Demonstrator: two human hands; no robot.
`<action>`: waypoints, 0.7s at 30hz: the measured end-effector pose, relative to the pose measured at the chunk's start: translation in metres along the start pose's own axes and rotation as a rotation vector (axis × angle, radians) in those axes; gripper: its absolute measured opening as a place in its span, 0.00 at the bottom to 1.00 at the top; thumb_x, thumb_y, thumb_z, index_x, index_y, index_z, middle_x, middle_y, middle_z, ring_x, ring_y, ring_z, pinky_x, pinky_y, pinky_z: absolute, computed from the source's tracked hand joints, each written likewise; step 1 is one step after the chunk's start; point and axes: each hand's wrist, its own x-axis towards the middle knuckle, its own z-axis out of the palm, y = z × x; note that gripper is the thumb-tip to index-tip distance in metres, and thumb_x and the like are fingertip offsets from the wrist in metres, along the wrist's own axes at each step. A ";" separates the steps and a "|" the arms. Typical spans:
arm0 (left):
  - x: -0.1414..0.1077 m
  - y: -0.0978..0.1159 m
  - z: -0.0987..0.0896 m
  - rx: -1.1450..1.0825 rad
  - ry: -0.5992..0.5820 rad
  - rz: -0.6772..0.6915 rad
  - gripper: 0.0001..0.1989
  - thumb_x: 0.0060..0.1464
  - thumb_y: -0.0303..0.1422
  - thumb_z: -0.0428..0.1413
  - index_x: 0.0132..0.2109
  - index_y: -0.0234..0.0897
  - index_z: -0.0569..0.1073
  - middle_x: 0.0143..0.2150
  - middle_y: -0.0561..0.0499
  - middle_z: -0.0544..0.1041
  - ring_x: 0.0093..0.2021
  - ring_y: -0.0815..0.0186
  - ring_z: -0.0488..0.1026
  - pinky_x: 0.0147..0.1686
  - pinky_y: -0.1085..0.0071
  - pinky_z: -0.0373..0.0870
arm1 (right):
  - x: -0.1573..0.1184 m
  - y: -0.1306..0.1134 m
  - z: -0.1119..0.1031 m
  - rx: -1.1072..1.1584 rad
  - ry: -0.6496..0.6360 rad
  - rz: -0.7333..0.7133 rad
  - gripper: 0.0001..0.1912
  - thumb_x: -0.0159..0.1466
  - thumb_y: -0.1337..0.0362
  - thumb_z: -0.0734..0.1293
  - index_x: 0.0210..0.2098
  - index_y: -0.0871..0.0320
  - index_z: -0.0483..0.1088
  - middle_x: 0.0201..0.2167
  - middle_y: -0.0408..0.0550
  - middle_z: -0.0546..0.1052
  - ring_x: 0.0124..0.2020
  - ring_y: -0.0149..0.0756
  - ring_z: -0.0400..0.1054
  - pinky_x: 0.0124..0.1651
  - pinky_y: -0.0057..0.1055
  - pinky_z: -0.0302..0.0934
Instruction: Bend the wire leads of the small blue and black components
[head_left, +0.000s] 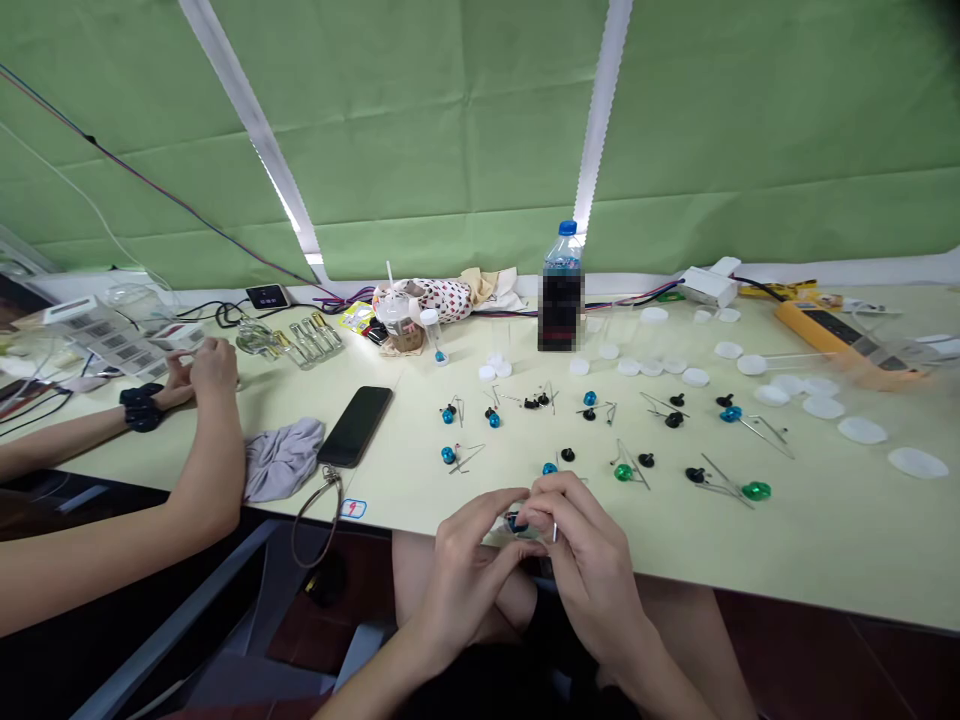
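At the table's near edge, my left hand (469, 560) is closed with thumb and fingers around a small dark blue part (516, 521), partly hidden. My right hand (592, 560) meets it, its fingers pinched, with the end of a thin metal rod (555, 533) showing between them. Just beyond lie small sets of bent metal wires with blue, green and black pieces: a blue piece (448, 455), a green piece (623, 472), another green piece (757, 491) and a black piece (568, 455).
Clear tubes with white caps (823, 407) lie at the right, beside an orange multimeter (847, 345). A bottle (561, 290), a drink cup (401, 318) and a capped tube (434, 337) stand behind. Left are a phone (355, 427), a grey cloth (283, 460) and a co-worker's hands (206, 370).
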 end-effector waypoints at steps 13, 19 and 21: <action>0.006 -0.006 0.001 -0.123 0.045 -0.129 0.20 0.51 0.34 0.62 0.52 0.41 0.73 0.48 0.48 0.78 0.47 0.62 0.75 0.48 0.68 0.72 | 0.002 0.004 -0.022 0.151 0.012 0.140 0.13 0.70 0.64 0.55 0.41 0.54 0.72 0.37 0.49 0.64 0.38 0.35 0.63 0.39 0.32 0.64; 0.003 -0.002 0.006 -0.081 0.020 -0.119 0.17 0.53 0.32 0.60 0.50 0.40 0.73 0.43 0.49 0.79 0.42 0.62 0.76 0.42 0.69 0.74 | 0.014 -0.007 -0.006 0.232 0.082 -0.056 0.14 0.68 0.69 0.58 0.33 0.55 0.73 0.36 0.48 0.67 0.35 0.34 0.65 0.34 0.31 0.63; 0.000 -0.003 0.006 -0.038 0.030 -0.091 0.13 0.54 0.31 0.58 0.48 0.39 0.73 0.41 0.49 0.79 0.39 0.63 0.76 0.38 0.70 0.74 | 0.017 -0.008 0.002 0.119 0.135 -0.143 0.13 0.66 0.73 0.58 0.34 0.55 0.73 0.34 0.48 0.68 0.33 0.33 0.64 0.31 0.30 0.61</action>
